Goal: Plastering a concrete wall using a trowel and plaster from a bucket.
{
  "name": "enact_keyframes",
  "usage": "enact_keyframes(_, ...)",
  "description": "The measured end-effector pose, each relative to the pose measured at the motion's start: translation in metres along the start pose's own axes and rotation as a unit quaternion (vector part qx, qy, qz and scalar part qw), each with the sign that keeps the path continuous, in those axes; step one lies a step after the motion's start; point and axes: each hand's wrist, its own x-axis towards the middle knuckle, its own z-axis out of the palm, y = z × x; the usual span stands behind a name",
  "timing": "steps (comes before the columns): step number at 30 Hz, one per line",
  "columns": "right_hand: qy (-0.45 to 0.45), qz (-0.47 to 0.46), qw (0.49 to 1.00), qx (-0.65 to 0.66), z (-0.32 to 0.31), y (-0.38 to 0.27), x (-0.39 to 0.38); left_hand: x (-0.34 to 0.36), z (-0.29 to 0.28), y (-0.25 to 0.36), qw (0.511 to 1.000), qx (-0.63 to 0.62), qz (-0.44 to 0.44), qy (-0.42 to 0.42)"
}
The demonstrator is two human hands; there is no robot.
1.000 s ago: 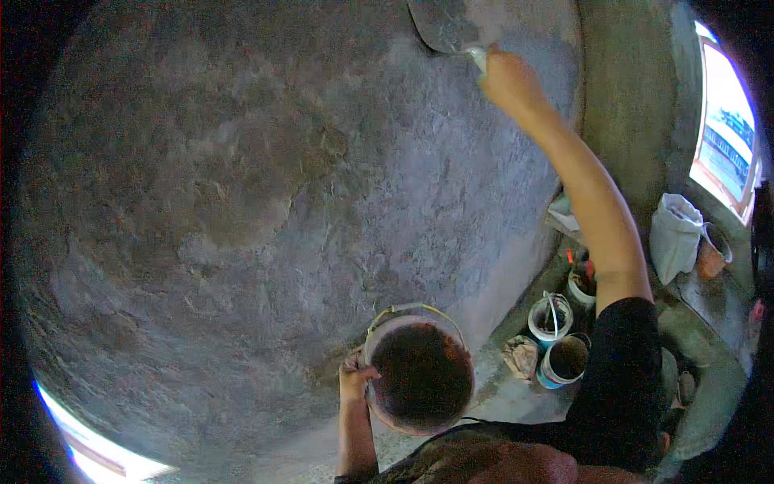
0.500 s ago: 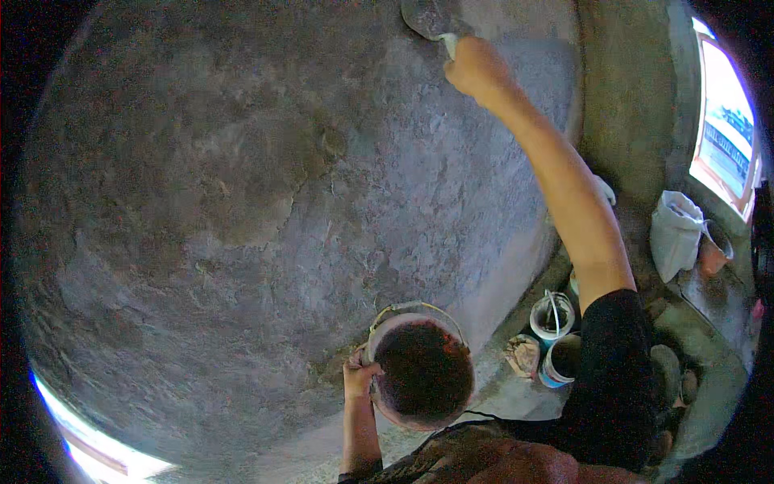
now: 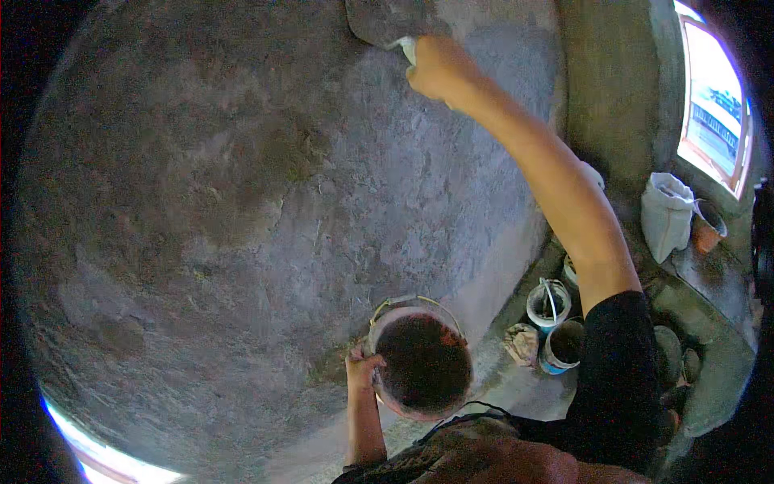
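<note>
High on the grey plastered wall (image 3: 242, 258), my right hand (image 3: 442, 68) grips the pale handle of a trowel (image 3: 377, 20). Its wide blade lies on or very near the wall surface, partly cut off by the upper edge. Low in front of my body, my left hand (image 3: 363, 369) is closed on the left rim of a round bucket (image 3: 401, 409), thumb over the edge. Inside is a dark mix (image 3: 423, 363), with reddish smears by the right side of the rim. The bucket's wire handle stands along its far side.
On the floor to the right stand a white-handled pail (image 3: 535, 305), a blue-and-white bucket (image 3: 556, 365) and a crumpled paper bag (image 3: 522, 345). Farther right are a white sack (image 3: 667, 218) and an orange-brown bucket (image 3: 708, 234). A window (image 3: 713, 105) opens in the side wall.
My right hand and the trowel have moved left along the wall. The bucket in my left hand stays nearly in place, and the whole view has shifted slightly.
</note>
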Motion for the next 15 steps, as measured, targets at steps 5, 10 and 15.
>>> enact_keyframes(5, -0.010, -0.018, 0.999, 0.039, -0.028, 0.013, -0.009, -0.011, 0.003, 0.013, 0.998, -0.057, 0.001, -0.006)
enact_keyframes(10, 0.014, 0.065, 0.998, 0.001, -0.021, 0.067, 0.020, -0.006, -0.011, -0.001, 0.999, -0.040, 0.007, 0.006)
enact_keyframes(15, 0.008, 0.055, 0.998, 0.002, 0.020, 0.038, 0.003, -0.008, -0.003, 0.003, 0.994, -0.113, 0.001, 0.005)
